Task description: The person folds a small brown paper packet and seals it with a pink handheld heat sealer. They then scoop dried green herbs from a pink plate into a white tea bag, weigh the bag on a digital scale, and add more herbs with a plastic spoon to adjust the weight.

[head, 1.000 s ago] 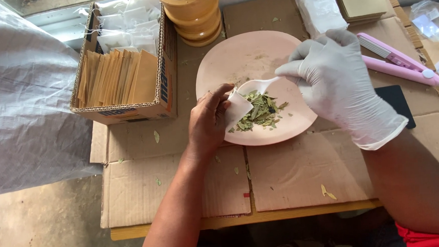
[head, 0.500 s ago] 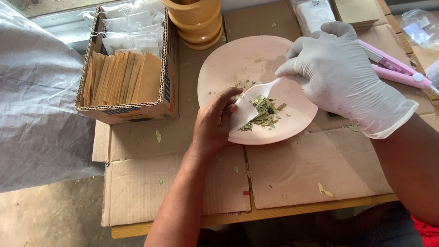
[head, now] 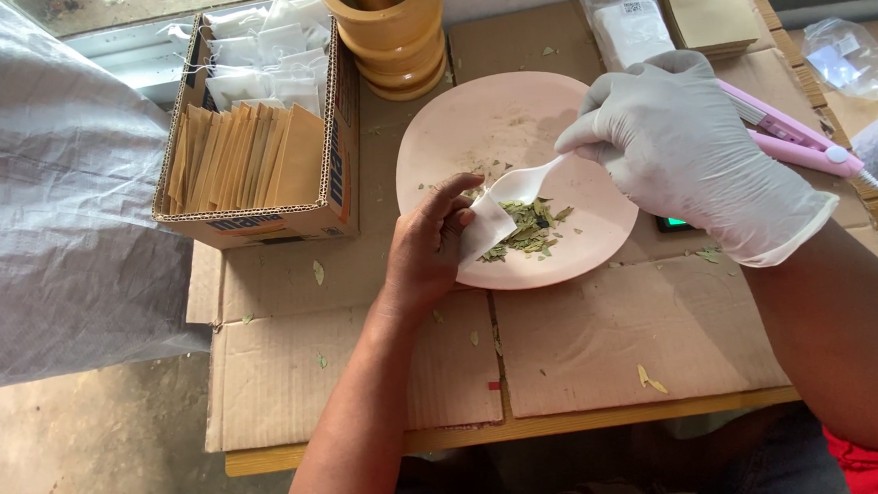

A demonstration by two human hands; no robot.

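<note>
My bare left hand (head: 427,250) pinches a small white paper sachet (head: 483,227) at the near left of a pale pink plate (head: 473,125). My right hand (head: 689,154), in a white glove, holds a white plastic spoon (head: 528,181) whose bowl rests at the sachet's mouth. A small heap of dried green leaf pieces (head: 533,227) lies on the plate just right of the sachet. Loose leaf crumbs dot the plate's middle.
A cardboard box (head: 330,173) of brown envelopes and white sachets stands at the left. A wooden mortar with pestle (head: 396,34) is behind the plate. A pink heat sealer (head: 789,136), plastic bags and a brown stack lie at the right. Grey plastic sheeting (head: 46,197) hangs at the left.
The spoon has drawn back a little from the leaf heap toward the sachet's mouth. My left hand keeps hold of the sachet at the same spot.
</note>
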